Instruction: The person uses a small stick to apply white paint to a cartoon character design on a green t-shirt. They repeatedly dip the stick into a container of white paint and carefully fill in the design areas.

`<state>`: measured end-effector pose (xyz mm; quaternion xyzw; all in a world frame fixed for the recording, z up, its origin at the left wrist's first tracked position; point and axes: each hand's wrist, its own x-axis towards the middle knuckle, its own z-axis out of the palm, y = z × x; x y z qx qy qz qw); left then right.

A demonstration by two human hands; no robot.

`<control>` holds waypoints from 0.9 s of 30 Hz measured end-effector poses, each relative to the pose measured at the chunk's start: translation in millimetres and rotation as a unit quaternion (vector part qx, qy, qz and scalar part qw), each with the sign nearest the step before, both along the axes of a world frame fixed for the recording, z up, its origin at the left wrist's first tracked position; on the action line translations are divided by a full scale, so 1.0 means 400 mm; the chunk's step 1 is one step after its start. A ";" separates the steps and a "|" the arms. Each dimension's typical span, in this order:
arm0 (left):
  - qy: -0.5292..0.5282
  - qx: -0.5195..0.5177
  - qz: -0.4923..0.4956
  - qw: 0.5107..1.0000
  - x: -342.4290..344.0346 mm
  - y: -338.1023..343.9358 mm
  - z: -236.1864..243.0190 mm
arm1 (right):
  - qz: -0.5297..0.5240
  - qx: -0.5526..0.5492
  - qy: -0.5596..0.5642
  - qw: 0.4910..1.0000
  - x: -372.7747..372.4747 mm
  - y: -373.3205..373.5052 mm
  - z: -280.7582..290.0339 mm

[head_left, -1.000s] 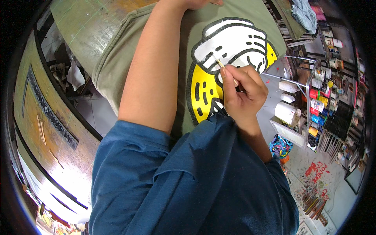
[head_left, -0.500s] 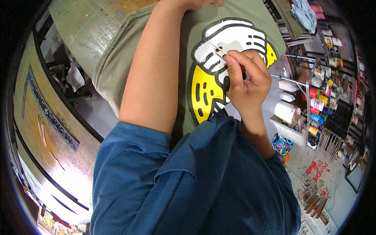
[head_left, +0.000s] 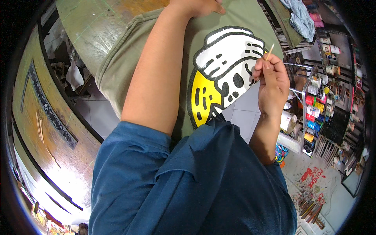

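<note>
A thin pale wooden paintbrush (head_left: 269,52) with a whitish tip is pinched in my right hand (head_left: 274,78), its tip pointing up and away. This hand is raised over the right edge of a painted cartoon figure (head_left: 231,51), white and yellow with thick black outlines. The figure is on olive-green cloth (head_left: 156,78), which drapes over a worn tabletop and hangs toward me. My left hand (head_left: 197,7) rests on the cloth beyond the figure, its visible fingers stretched out. The top edge of the view cuts part of it off.
At left, a second worn tabletop (head_left: 74,168) holds a dark angled ruler (head_left: 51,107) and thin sticks (head_left: 40,127). A wheeled-looking metal rack (head_left: 303,92) with several paint bottles (head_left: 312,113) stands close on the right. Light blue cloth (head_left: 299,17) hangs at the far right.
My right hand has lifted the paintbrush off the white part of the figure and moved right, turning its tip upward. My left hand stays on the cloth. The view has shifted slightly.
</note>
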<state>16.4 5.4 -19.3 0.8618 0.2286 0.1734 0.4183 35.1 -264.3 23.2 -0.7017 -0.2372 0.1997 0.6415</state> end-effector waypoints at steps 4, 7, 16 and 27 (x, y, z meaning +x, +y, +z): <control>-0.001 -0.002 0.002 1.000 0.000 -0.003 0.006 | 0.056 -0.054 -0.197 0.977 0.031 0.027 -0.005; -0.013 -0.008 -0.007 1.000 0.001 -0.001 -0.001 | 0.073 -0.099 -0.298 0.947 -0.003 0.068 0.013; 0.013 -0.007 0.007 1.000 -0.011 -0.006 0.019 | 0.104 -0.170 -0.412 0.889 -0.133 0.068 0.011; -0.010 -0.004 -0.004 1.000 -0.005 -0.002 0.004 | 0.071 -0.210 -0.394 0.892 -0.158 0.060 -0.007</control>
